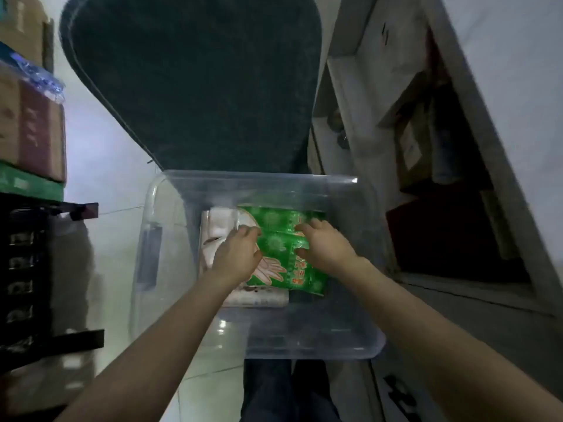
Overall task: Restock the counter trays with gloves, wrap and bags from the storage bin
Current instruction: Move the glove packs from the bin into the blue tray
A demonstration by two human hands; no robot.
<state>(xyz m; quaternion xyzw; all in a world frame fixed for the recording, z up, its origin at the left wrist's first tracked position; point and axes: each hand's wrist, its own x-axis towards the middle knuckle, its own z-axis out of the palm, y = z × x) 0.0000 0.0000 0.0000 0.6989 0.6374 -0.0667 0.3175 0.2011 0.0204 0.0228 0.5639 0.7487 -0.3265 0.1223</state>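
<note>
A clear plastic storage bin [350, 342] stands on the floor below me. Inside it lies a green glove packet [278, 239] printed with hand outlines, on top of white packets [217, 226] and a white roll [262, 300]. My left hand [237, 254] rests on the packet's left edge, fingers curled on it. At the packet's right side, my right hand [323, 245] has its fingers pressed on the green wrapper. Both hands reach down into the bin; whether they grip or only touch the packet is blurred.
A dark green floor mat [195, 86] lies beyond the bin. Stacked cardboard boxes [33, 129] and a black crate [24, 269] stand at the left. A grey cabinet with open shelves [441, 178] runs along the right. My dark trouser legs [286, 391] are under the bin's near edge.
</note>
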